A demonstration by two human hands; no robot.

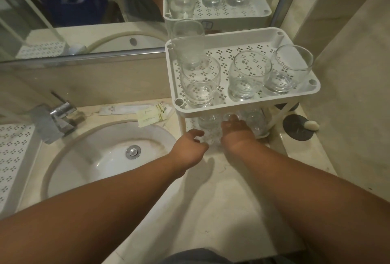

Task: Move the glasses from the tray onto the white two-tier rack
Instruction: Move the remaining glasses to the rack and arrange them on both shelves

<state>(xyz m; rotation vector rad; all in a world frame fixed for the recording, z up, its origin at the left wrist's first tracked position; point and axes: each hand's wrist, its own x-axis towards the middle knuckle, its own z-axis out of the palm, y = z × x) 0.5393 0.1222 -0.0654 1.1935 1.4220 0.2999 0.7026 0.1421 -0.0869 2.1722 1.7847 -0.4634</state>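
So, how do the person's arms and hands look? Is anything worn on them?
Both forearms are bare along all that shows; no sleeve is in view. The left hand and right hand have no glove, and no watch or bracelet shows at the wrists. Rings cannot be judged, since the fingers are partly hidden.

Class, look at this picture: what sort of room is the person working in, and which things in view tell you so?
Most likely a bathroom, perhaps in a hotel. A round basin with a chrome tap is set into a stone counter below a wall mirror, and small toiletry sachets lie behind the basin, beside the white rack of glasses.
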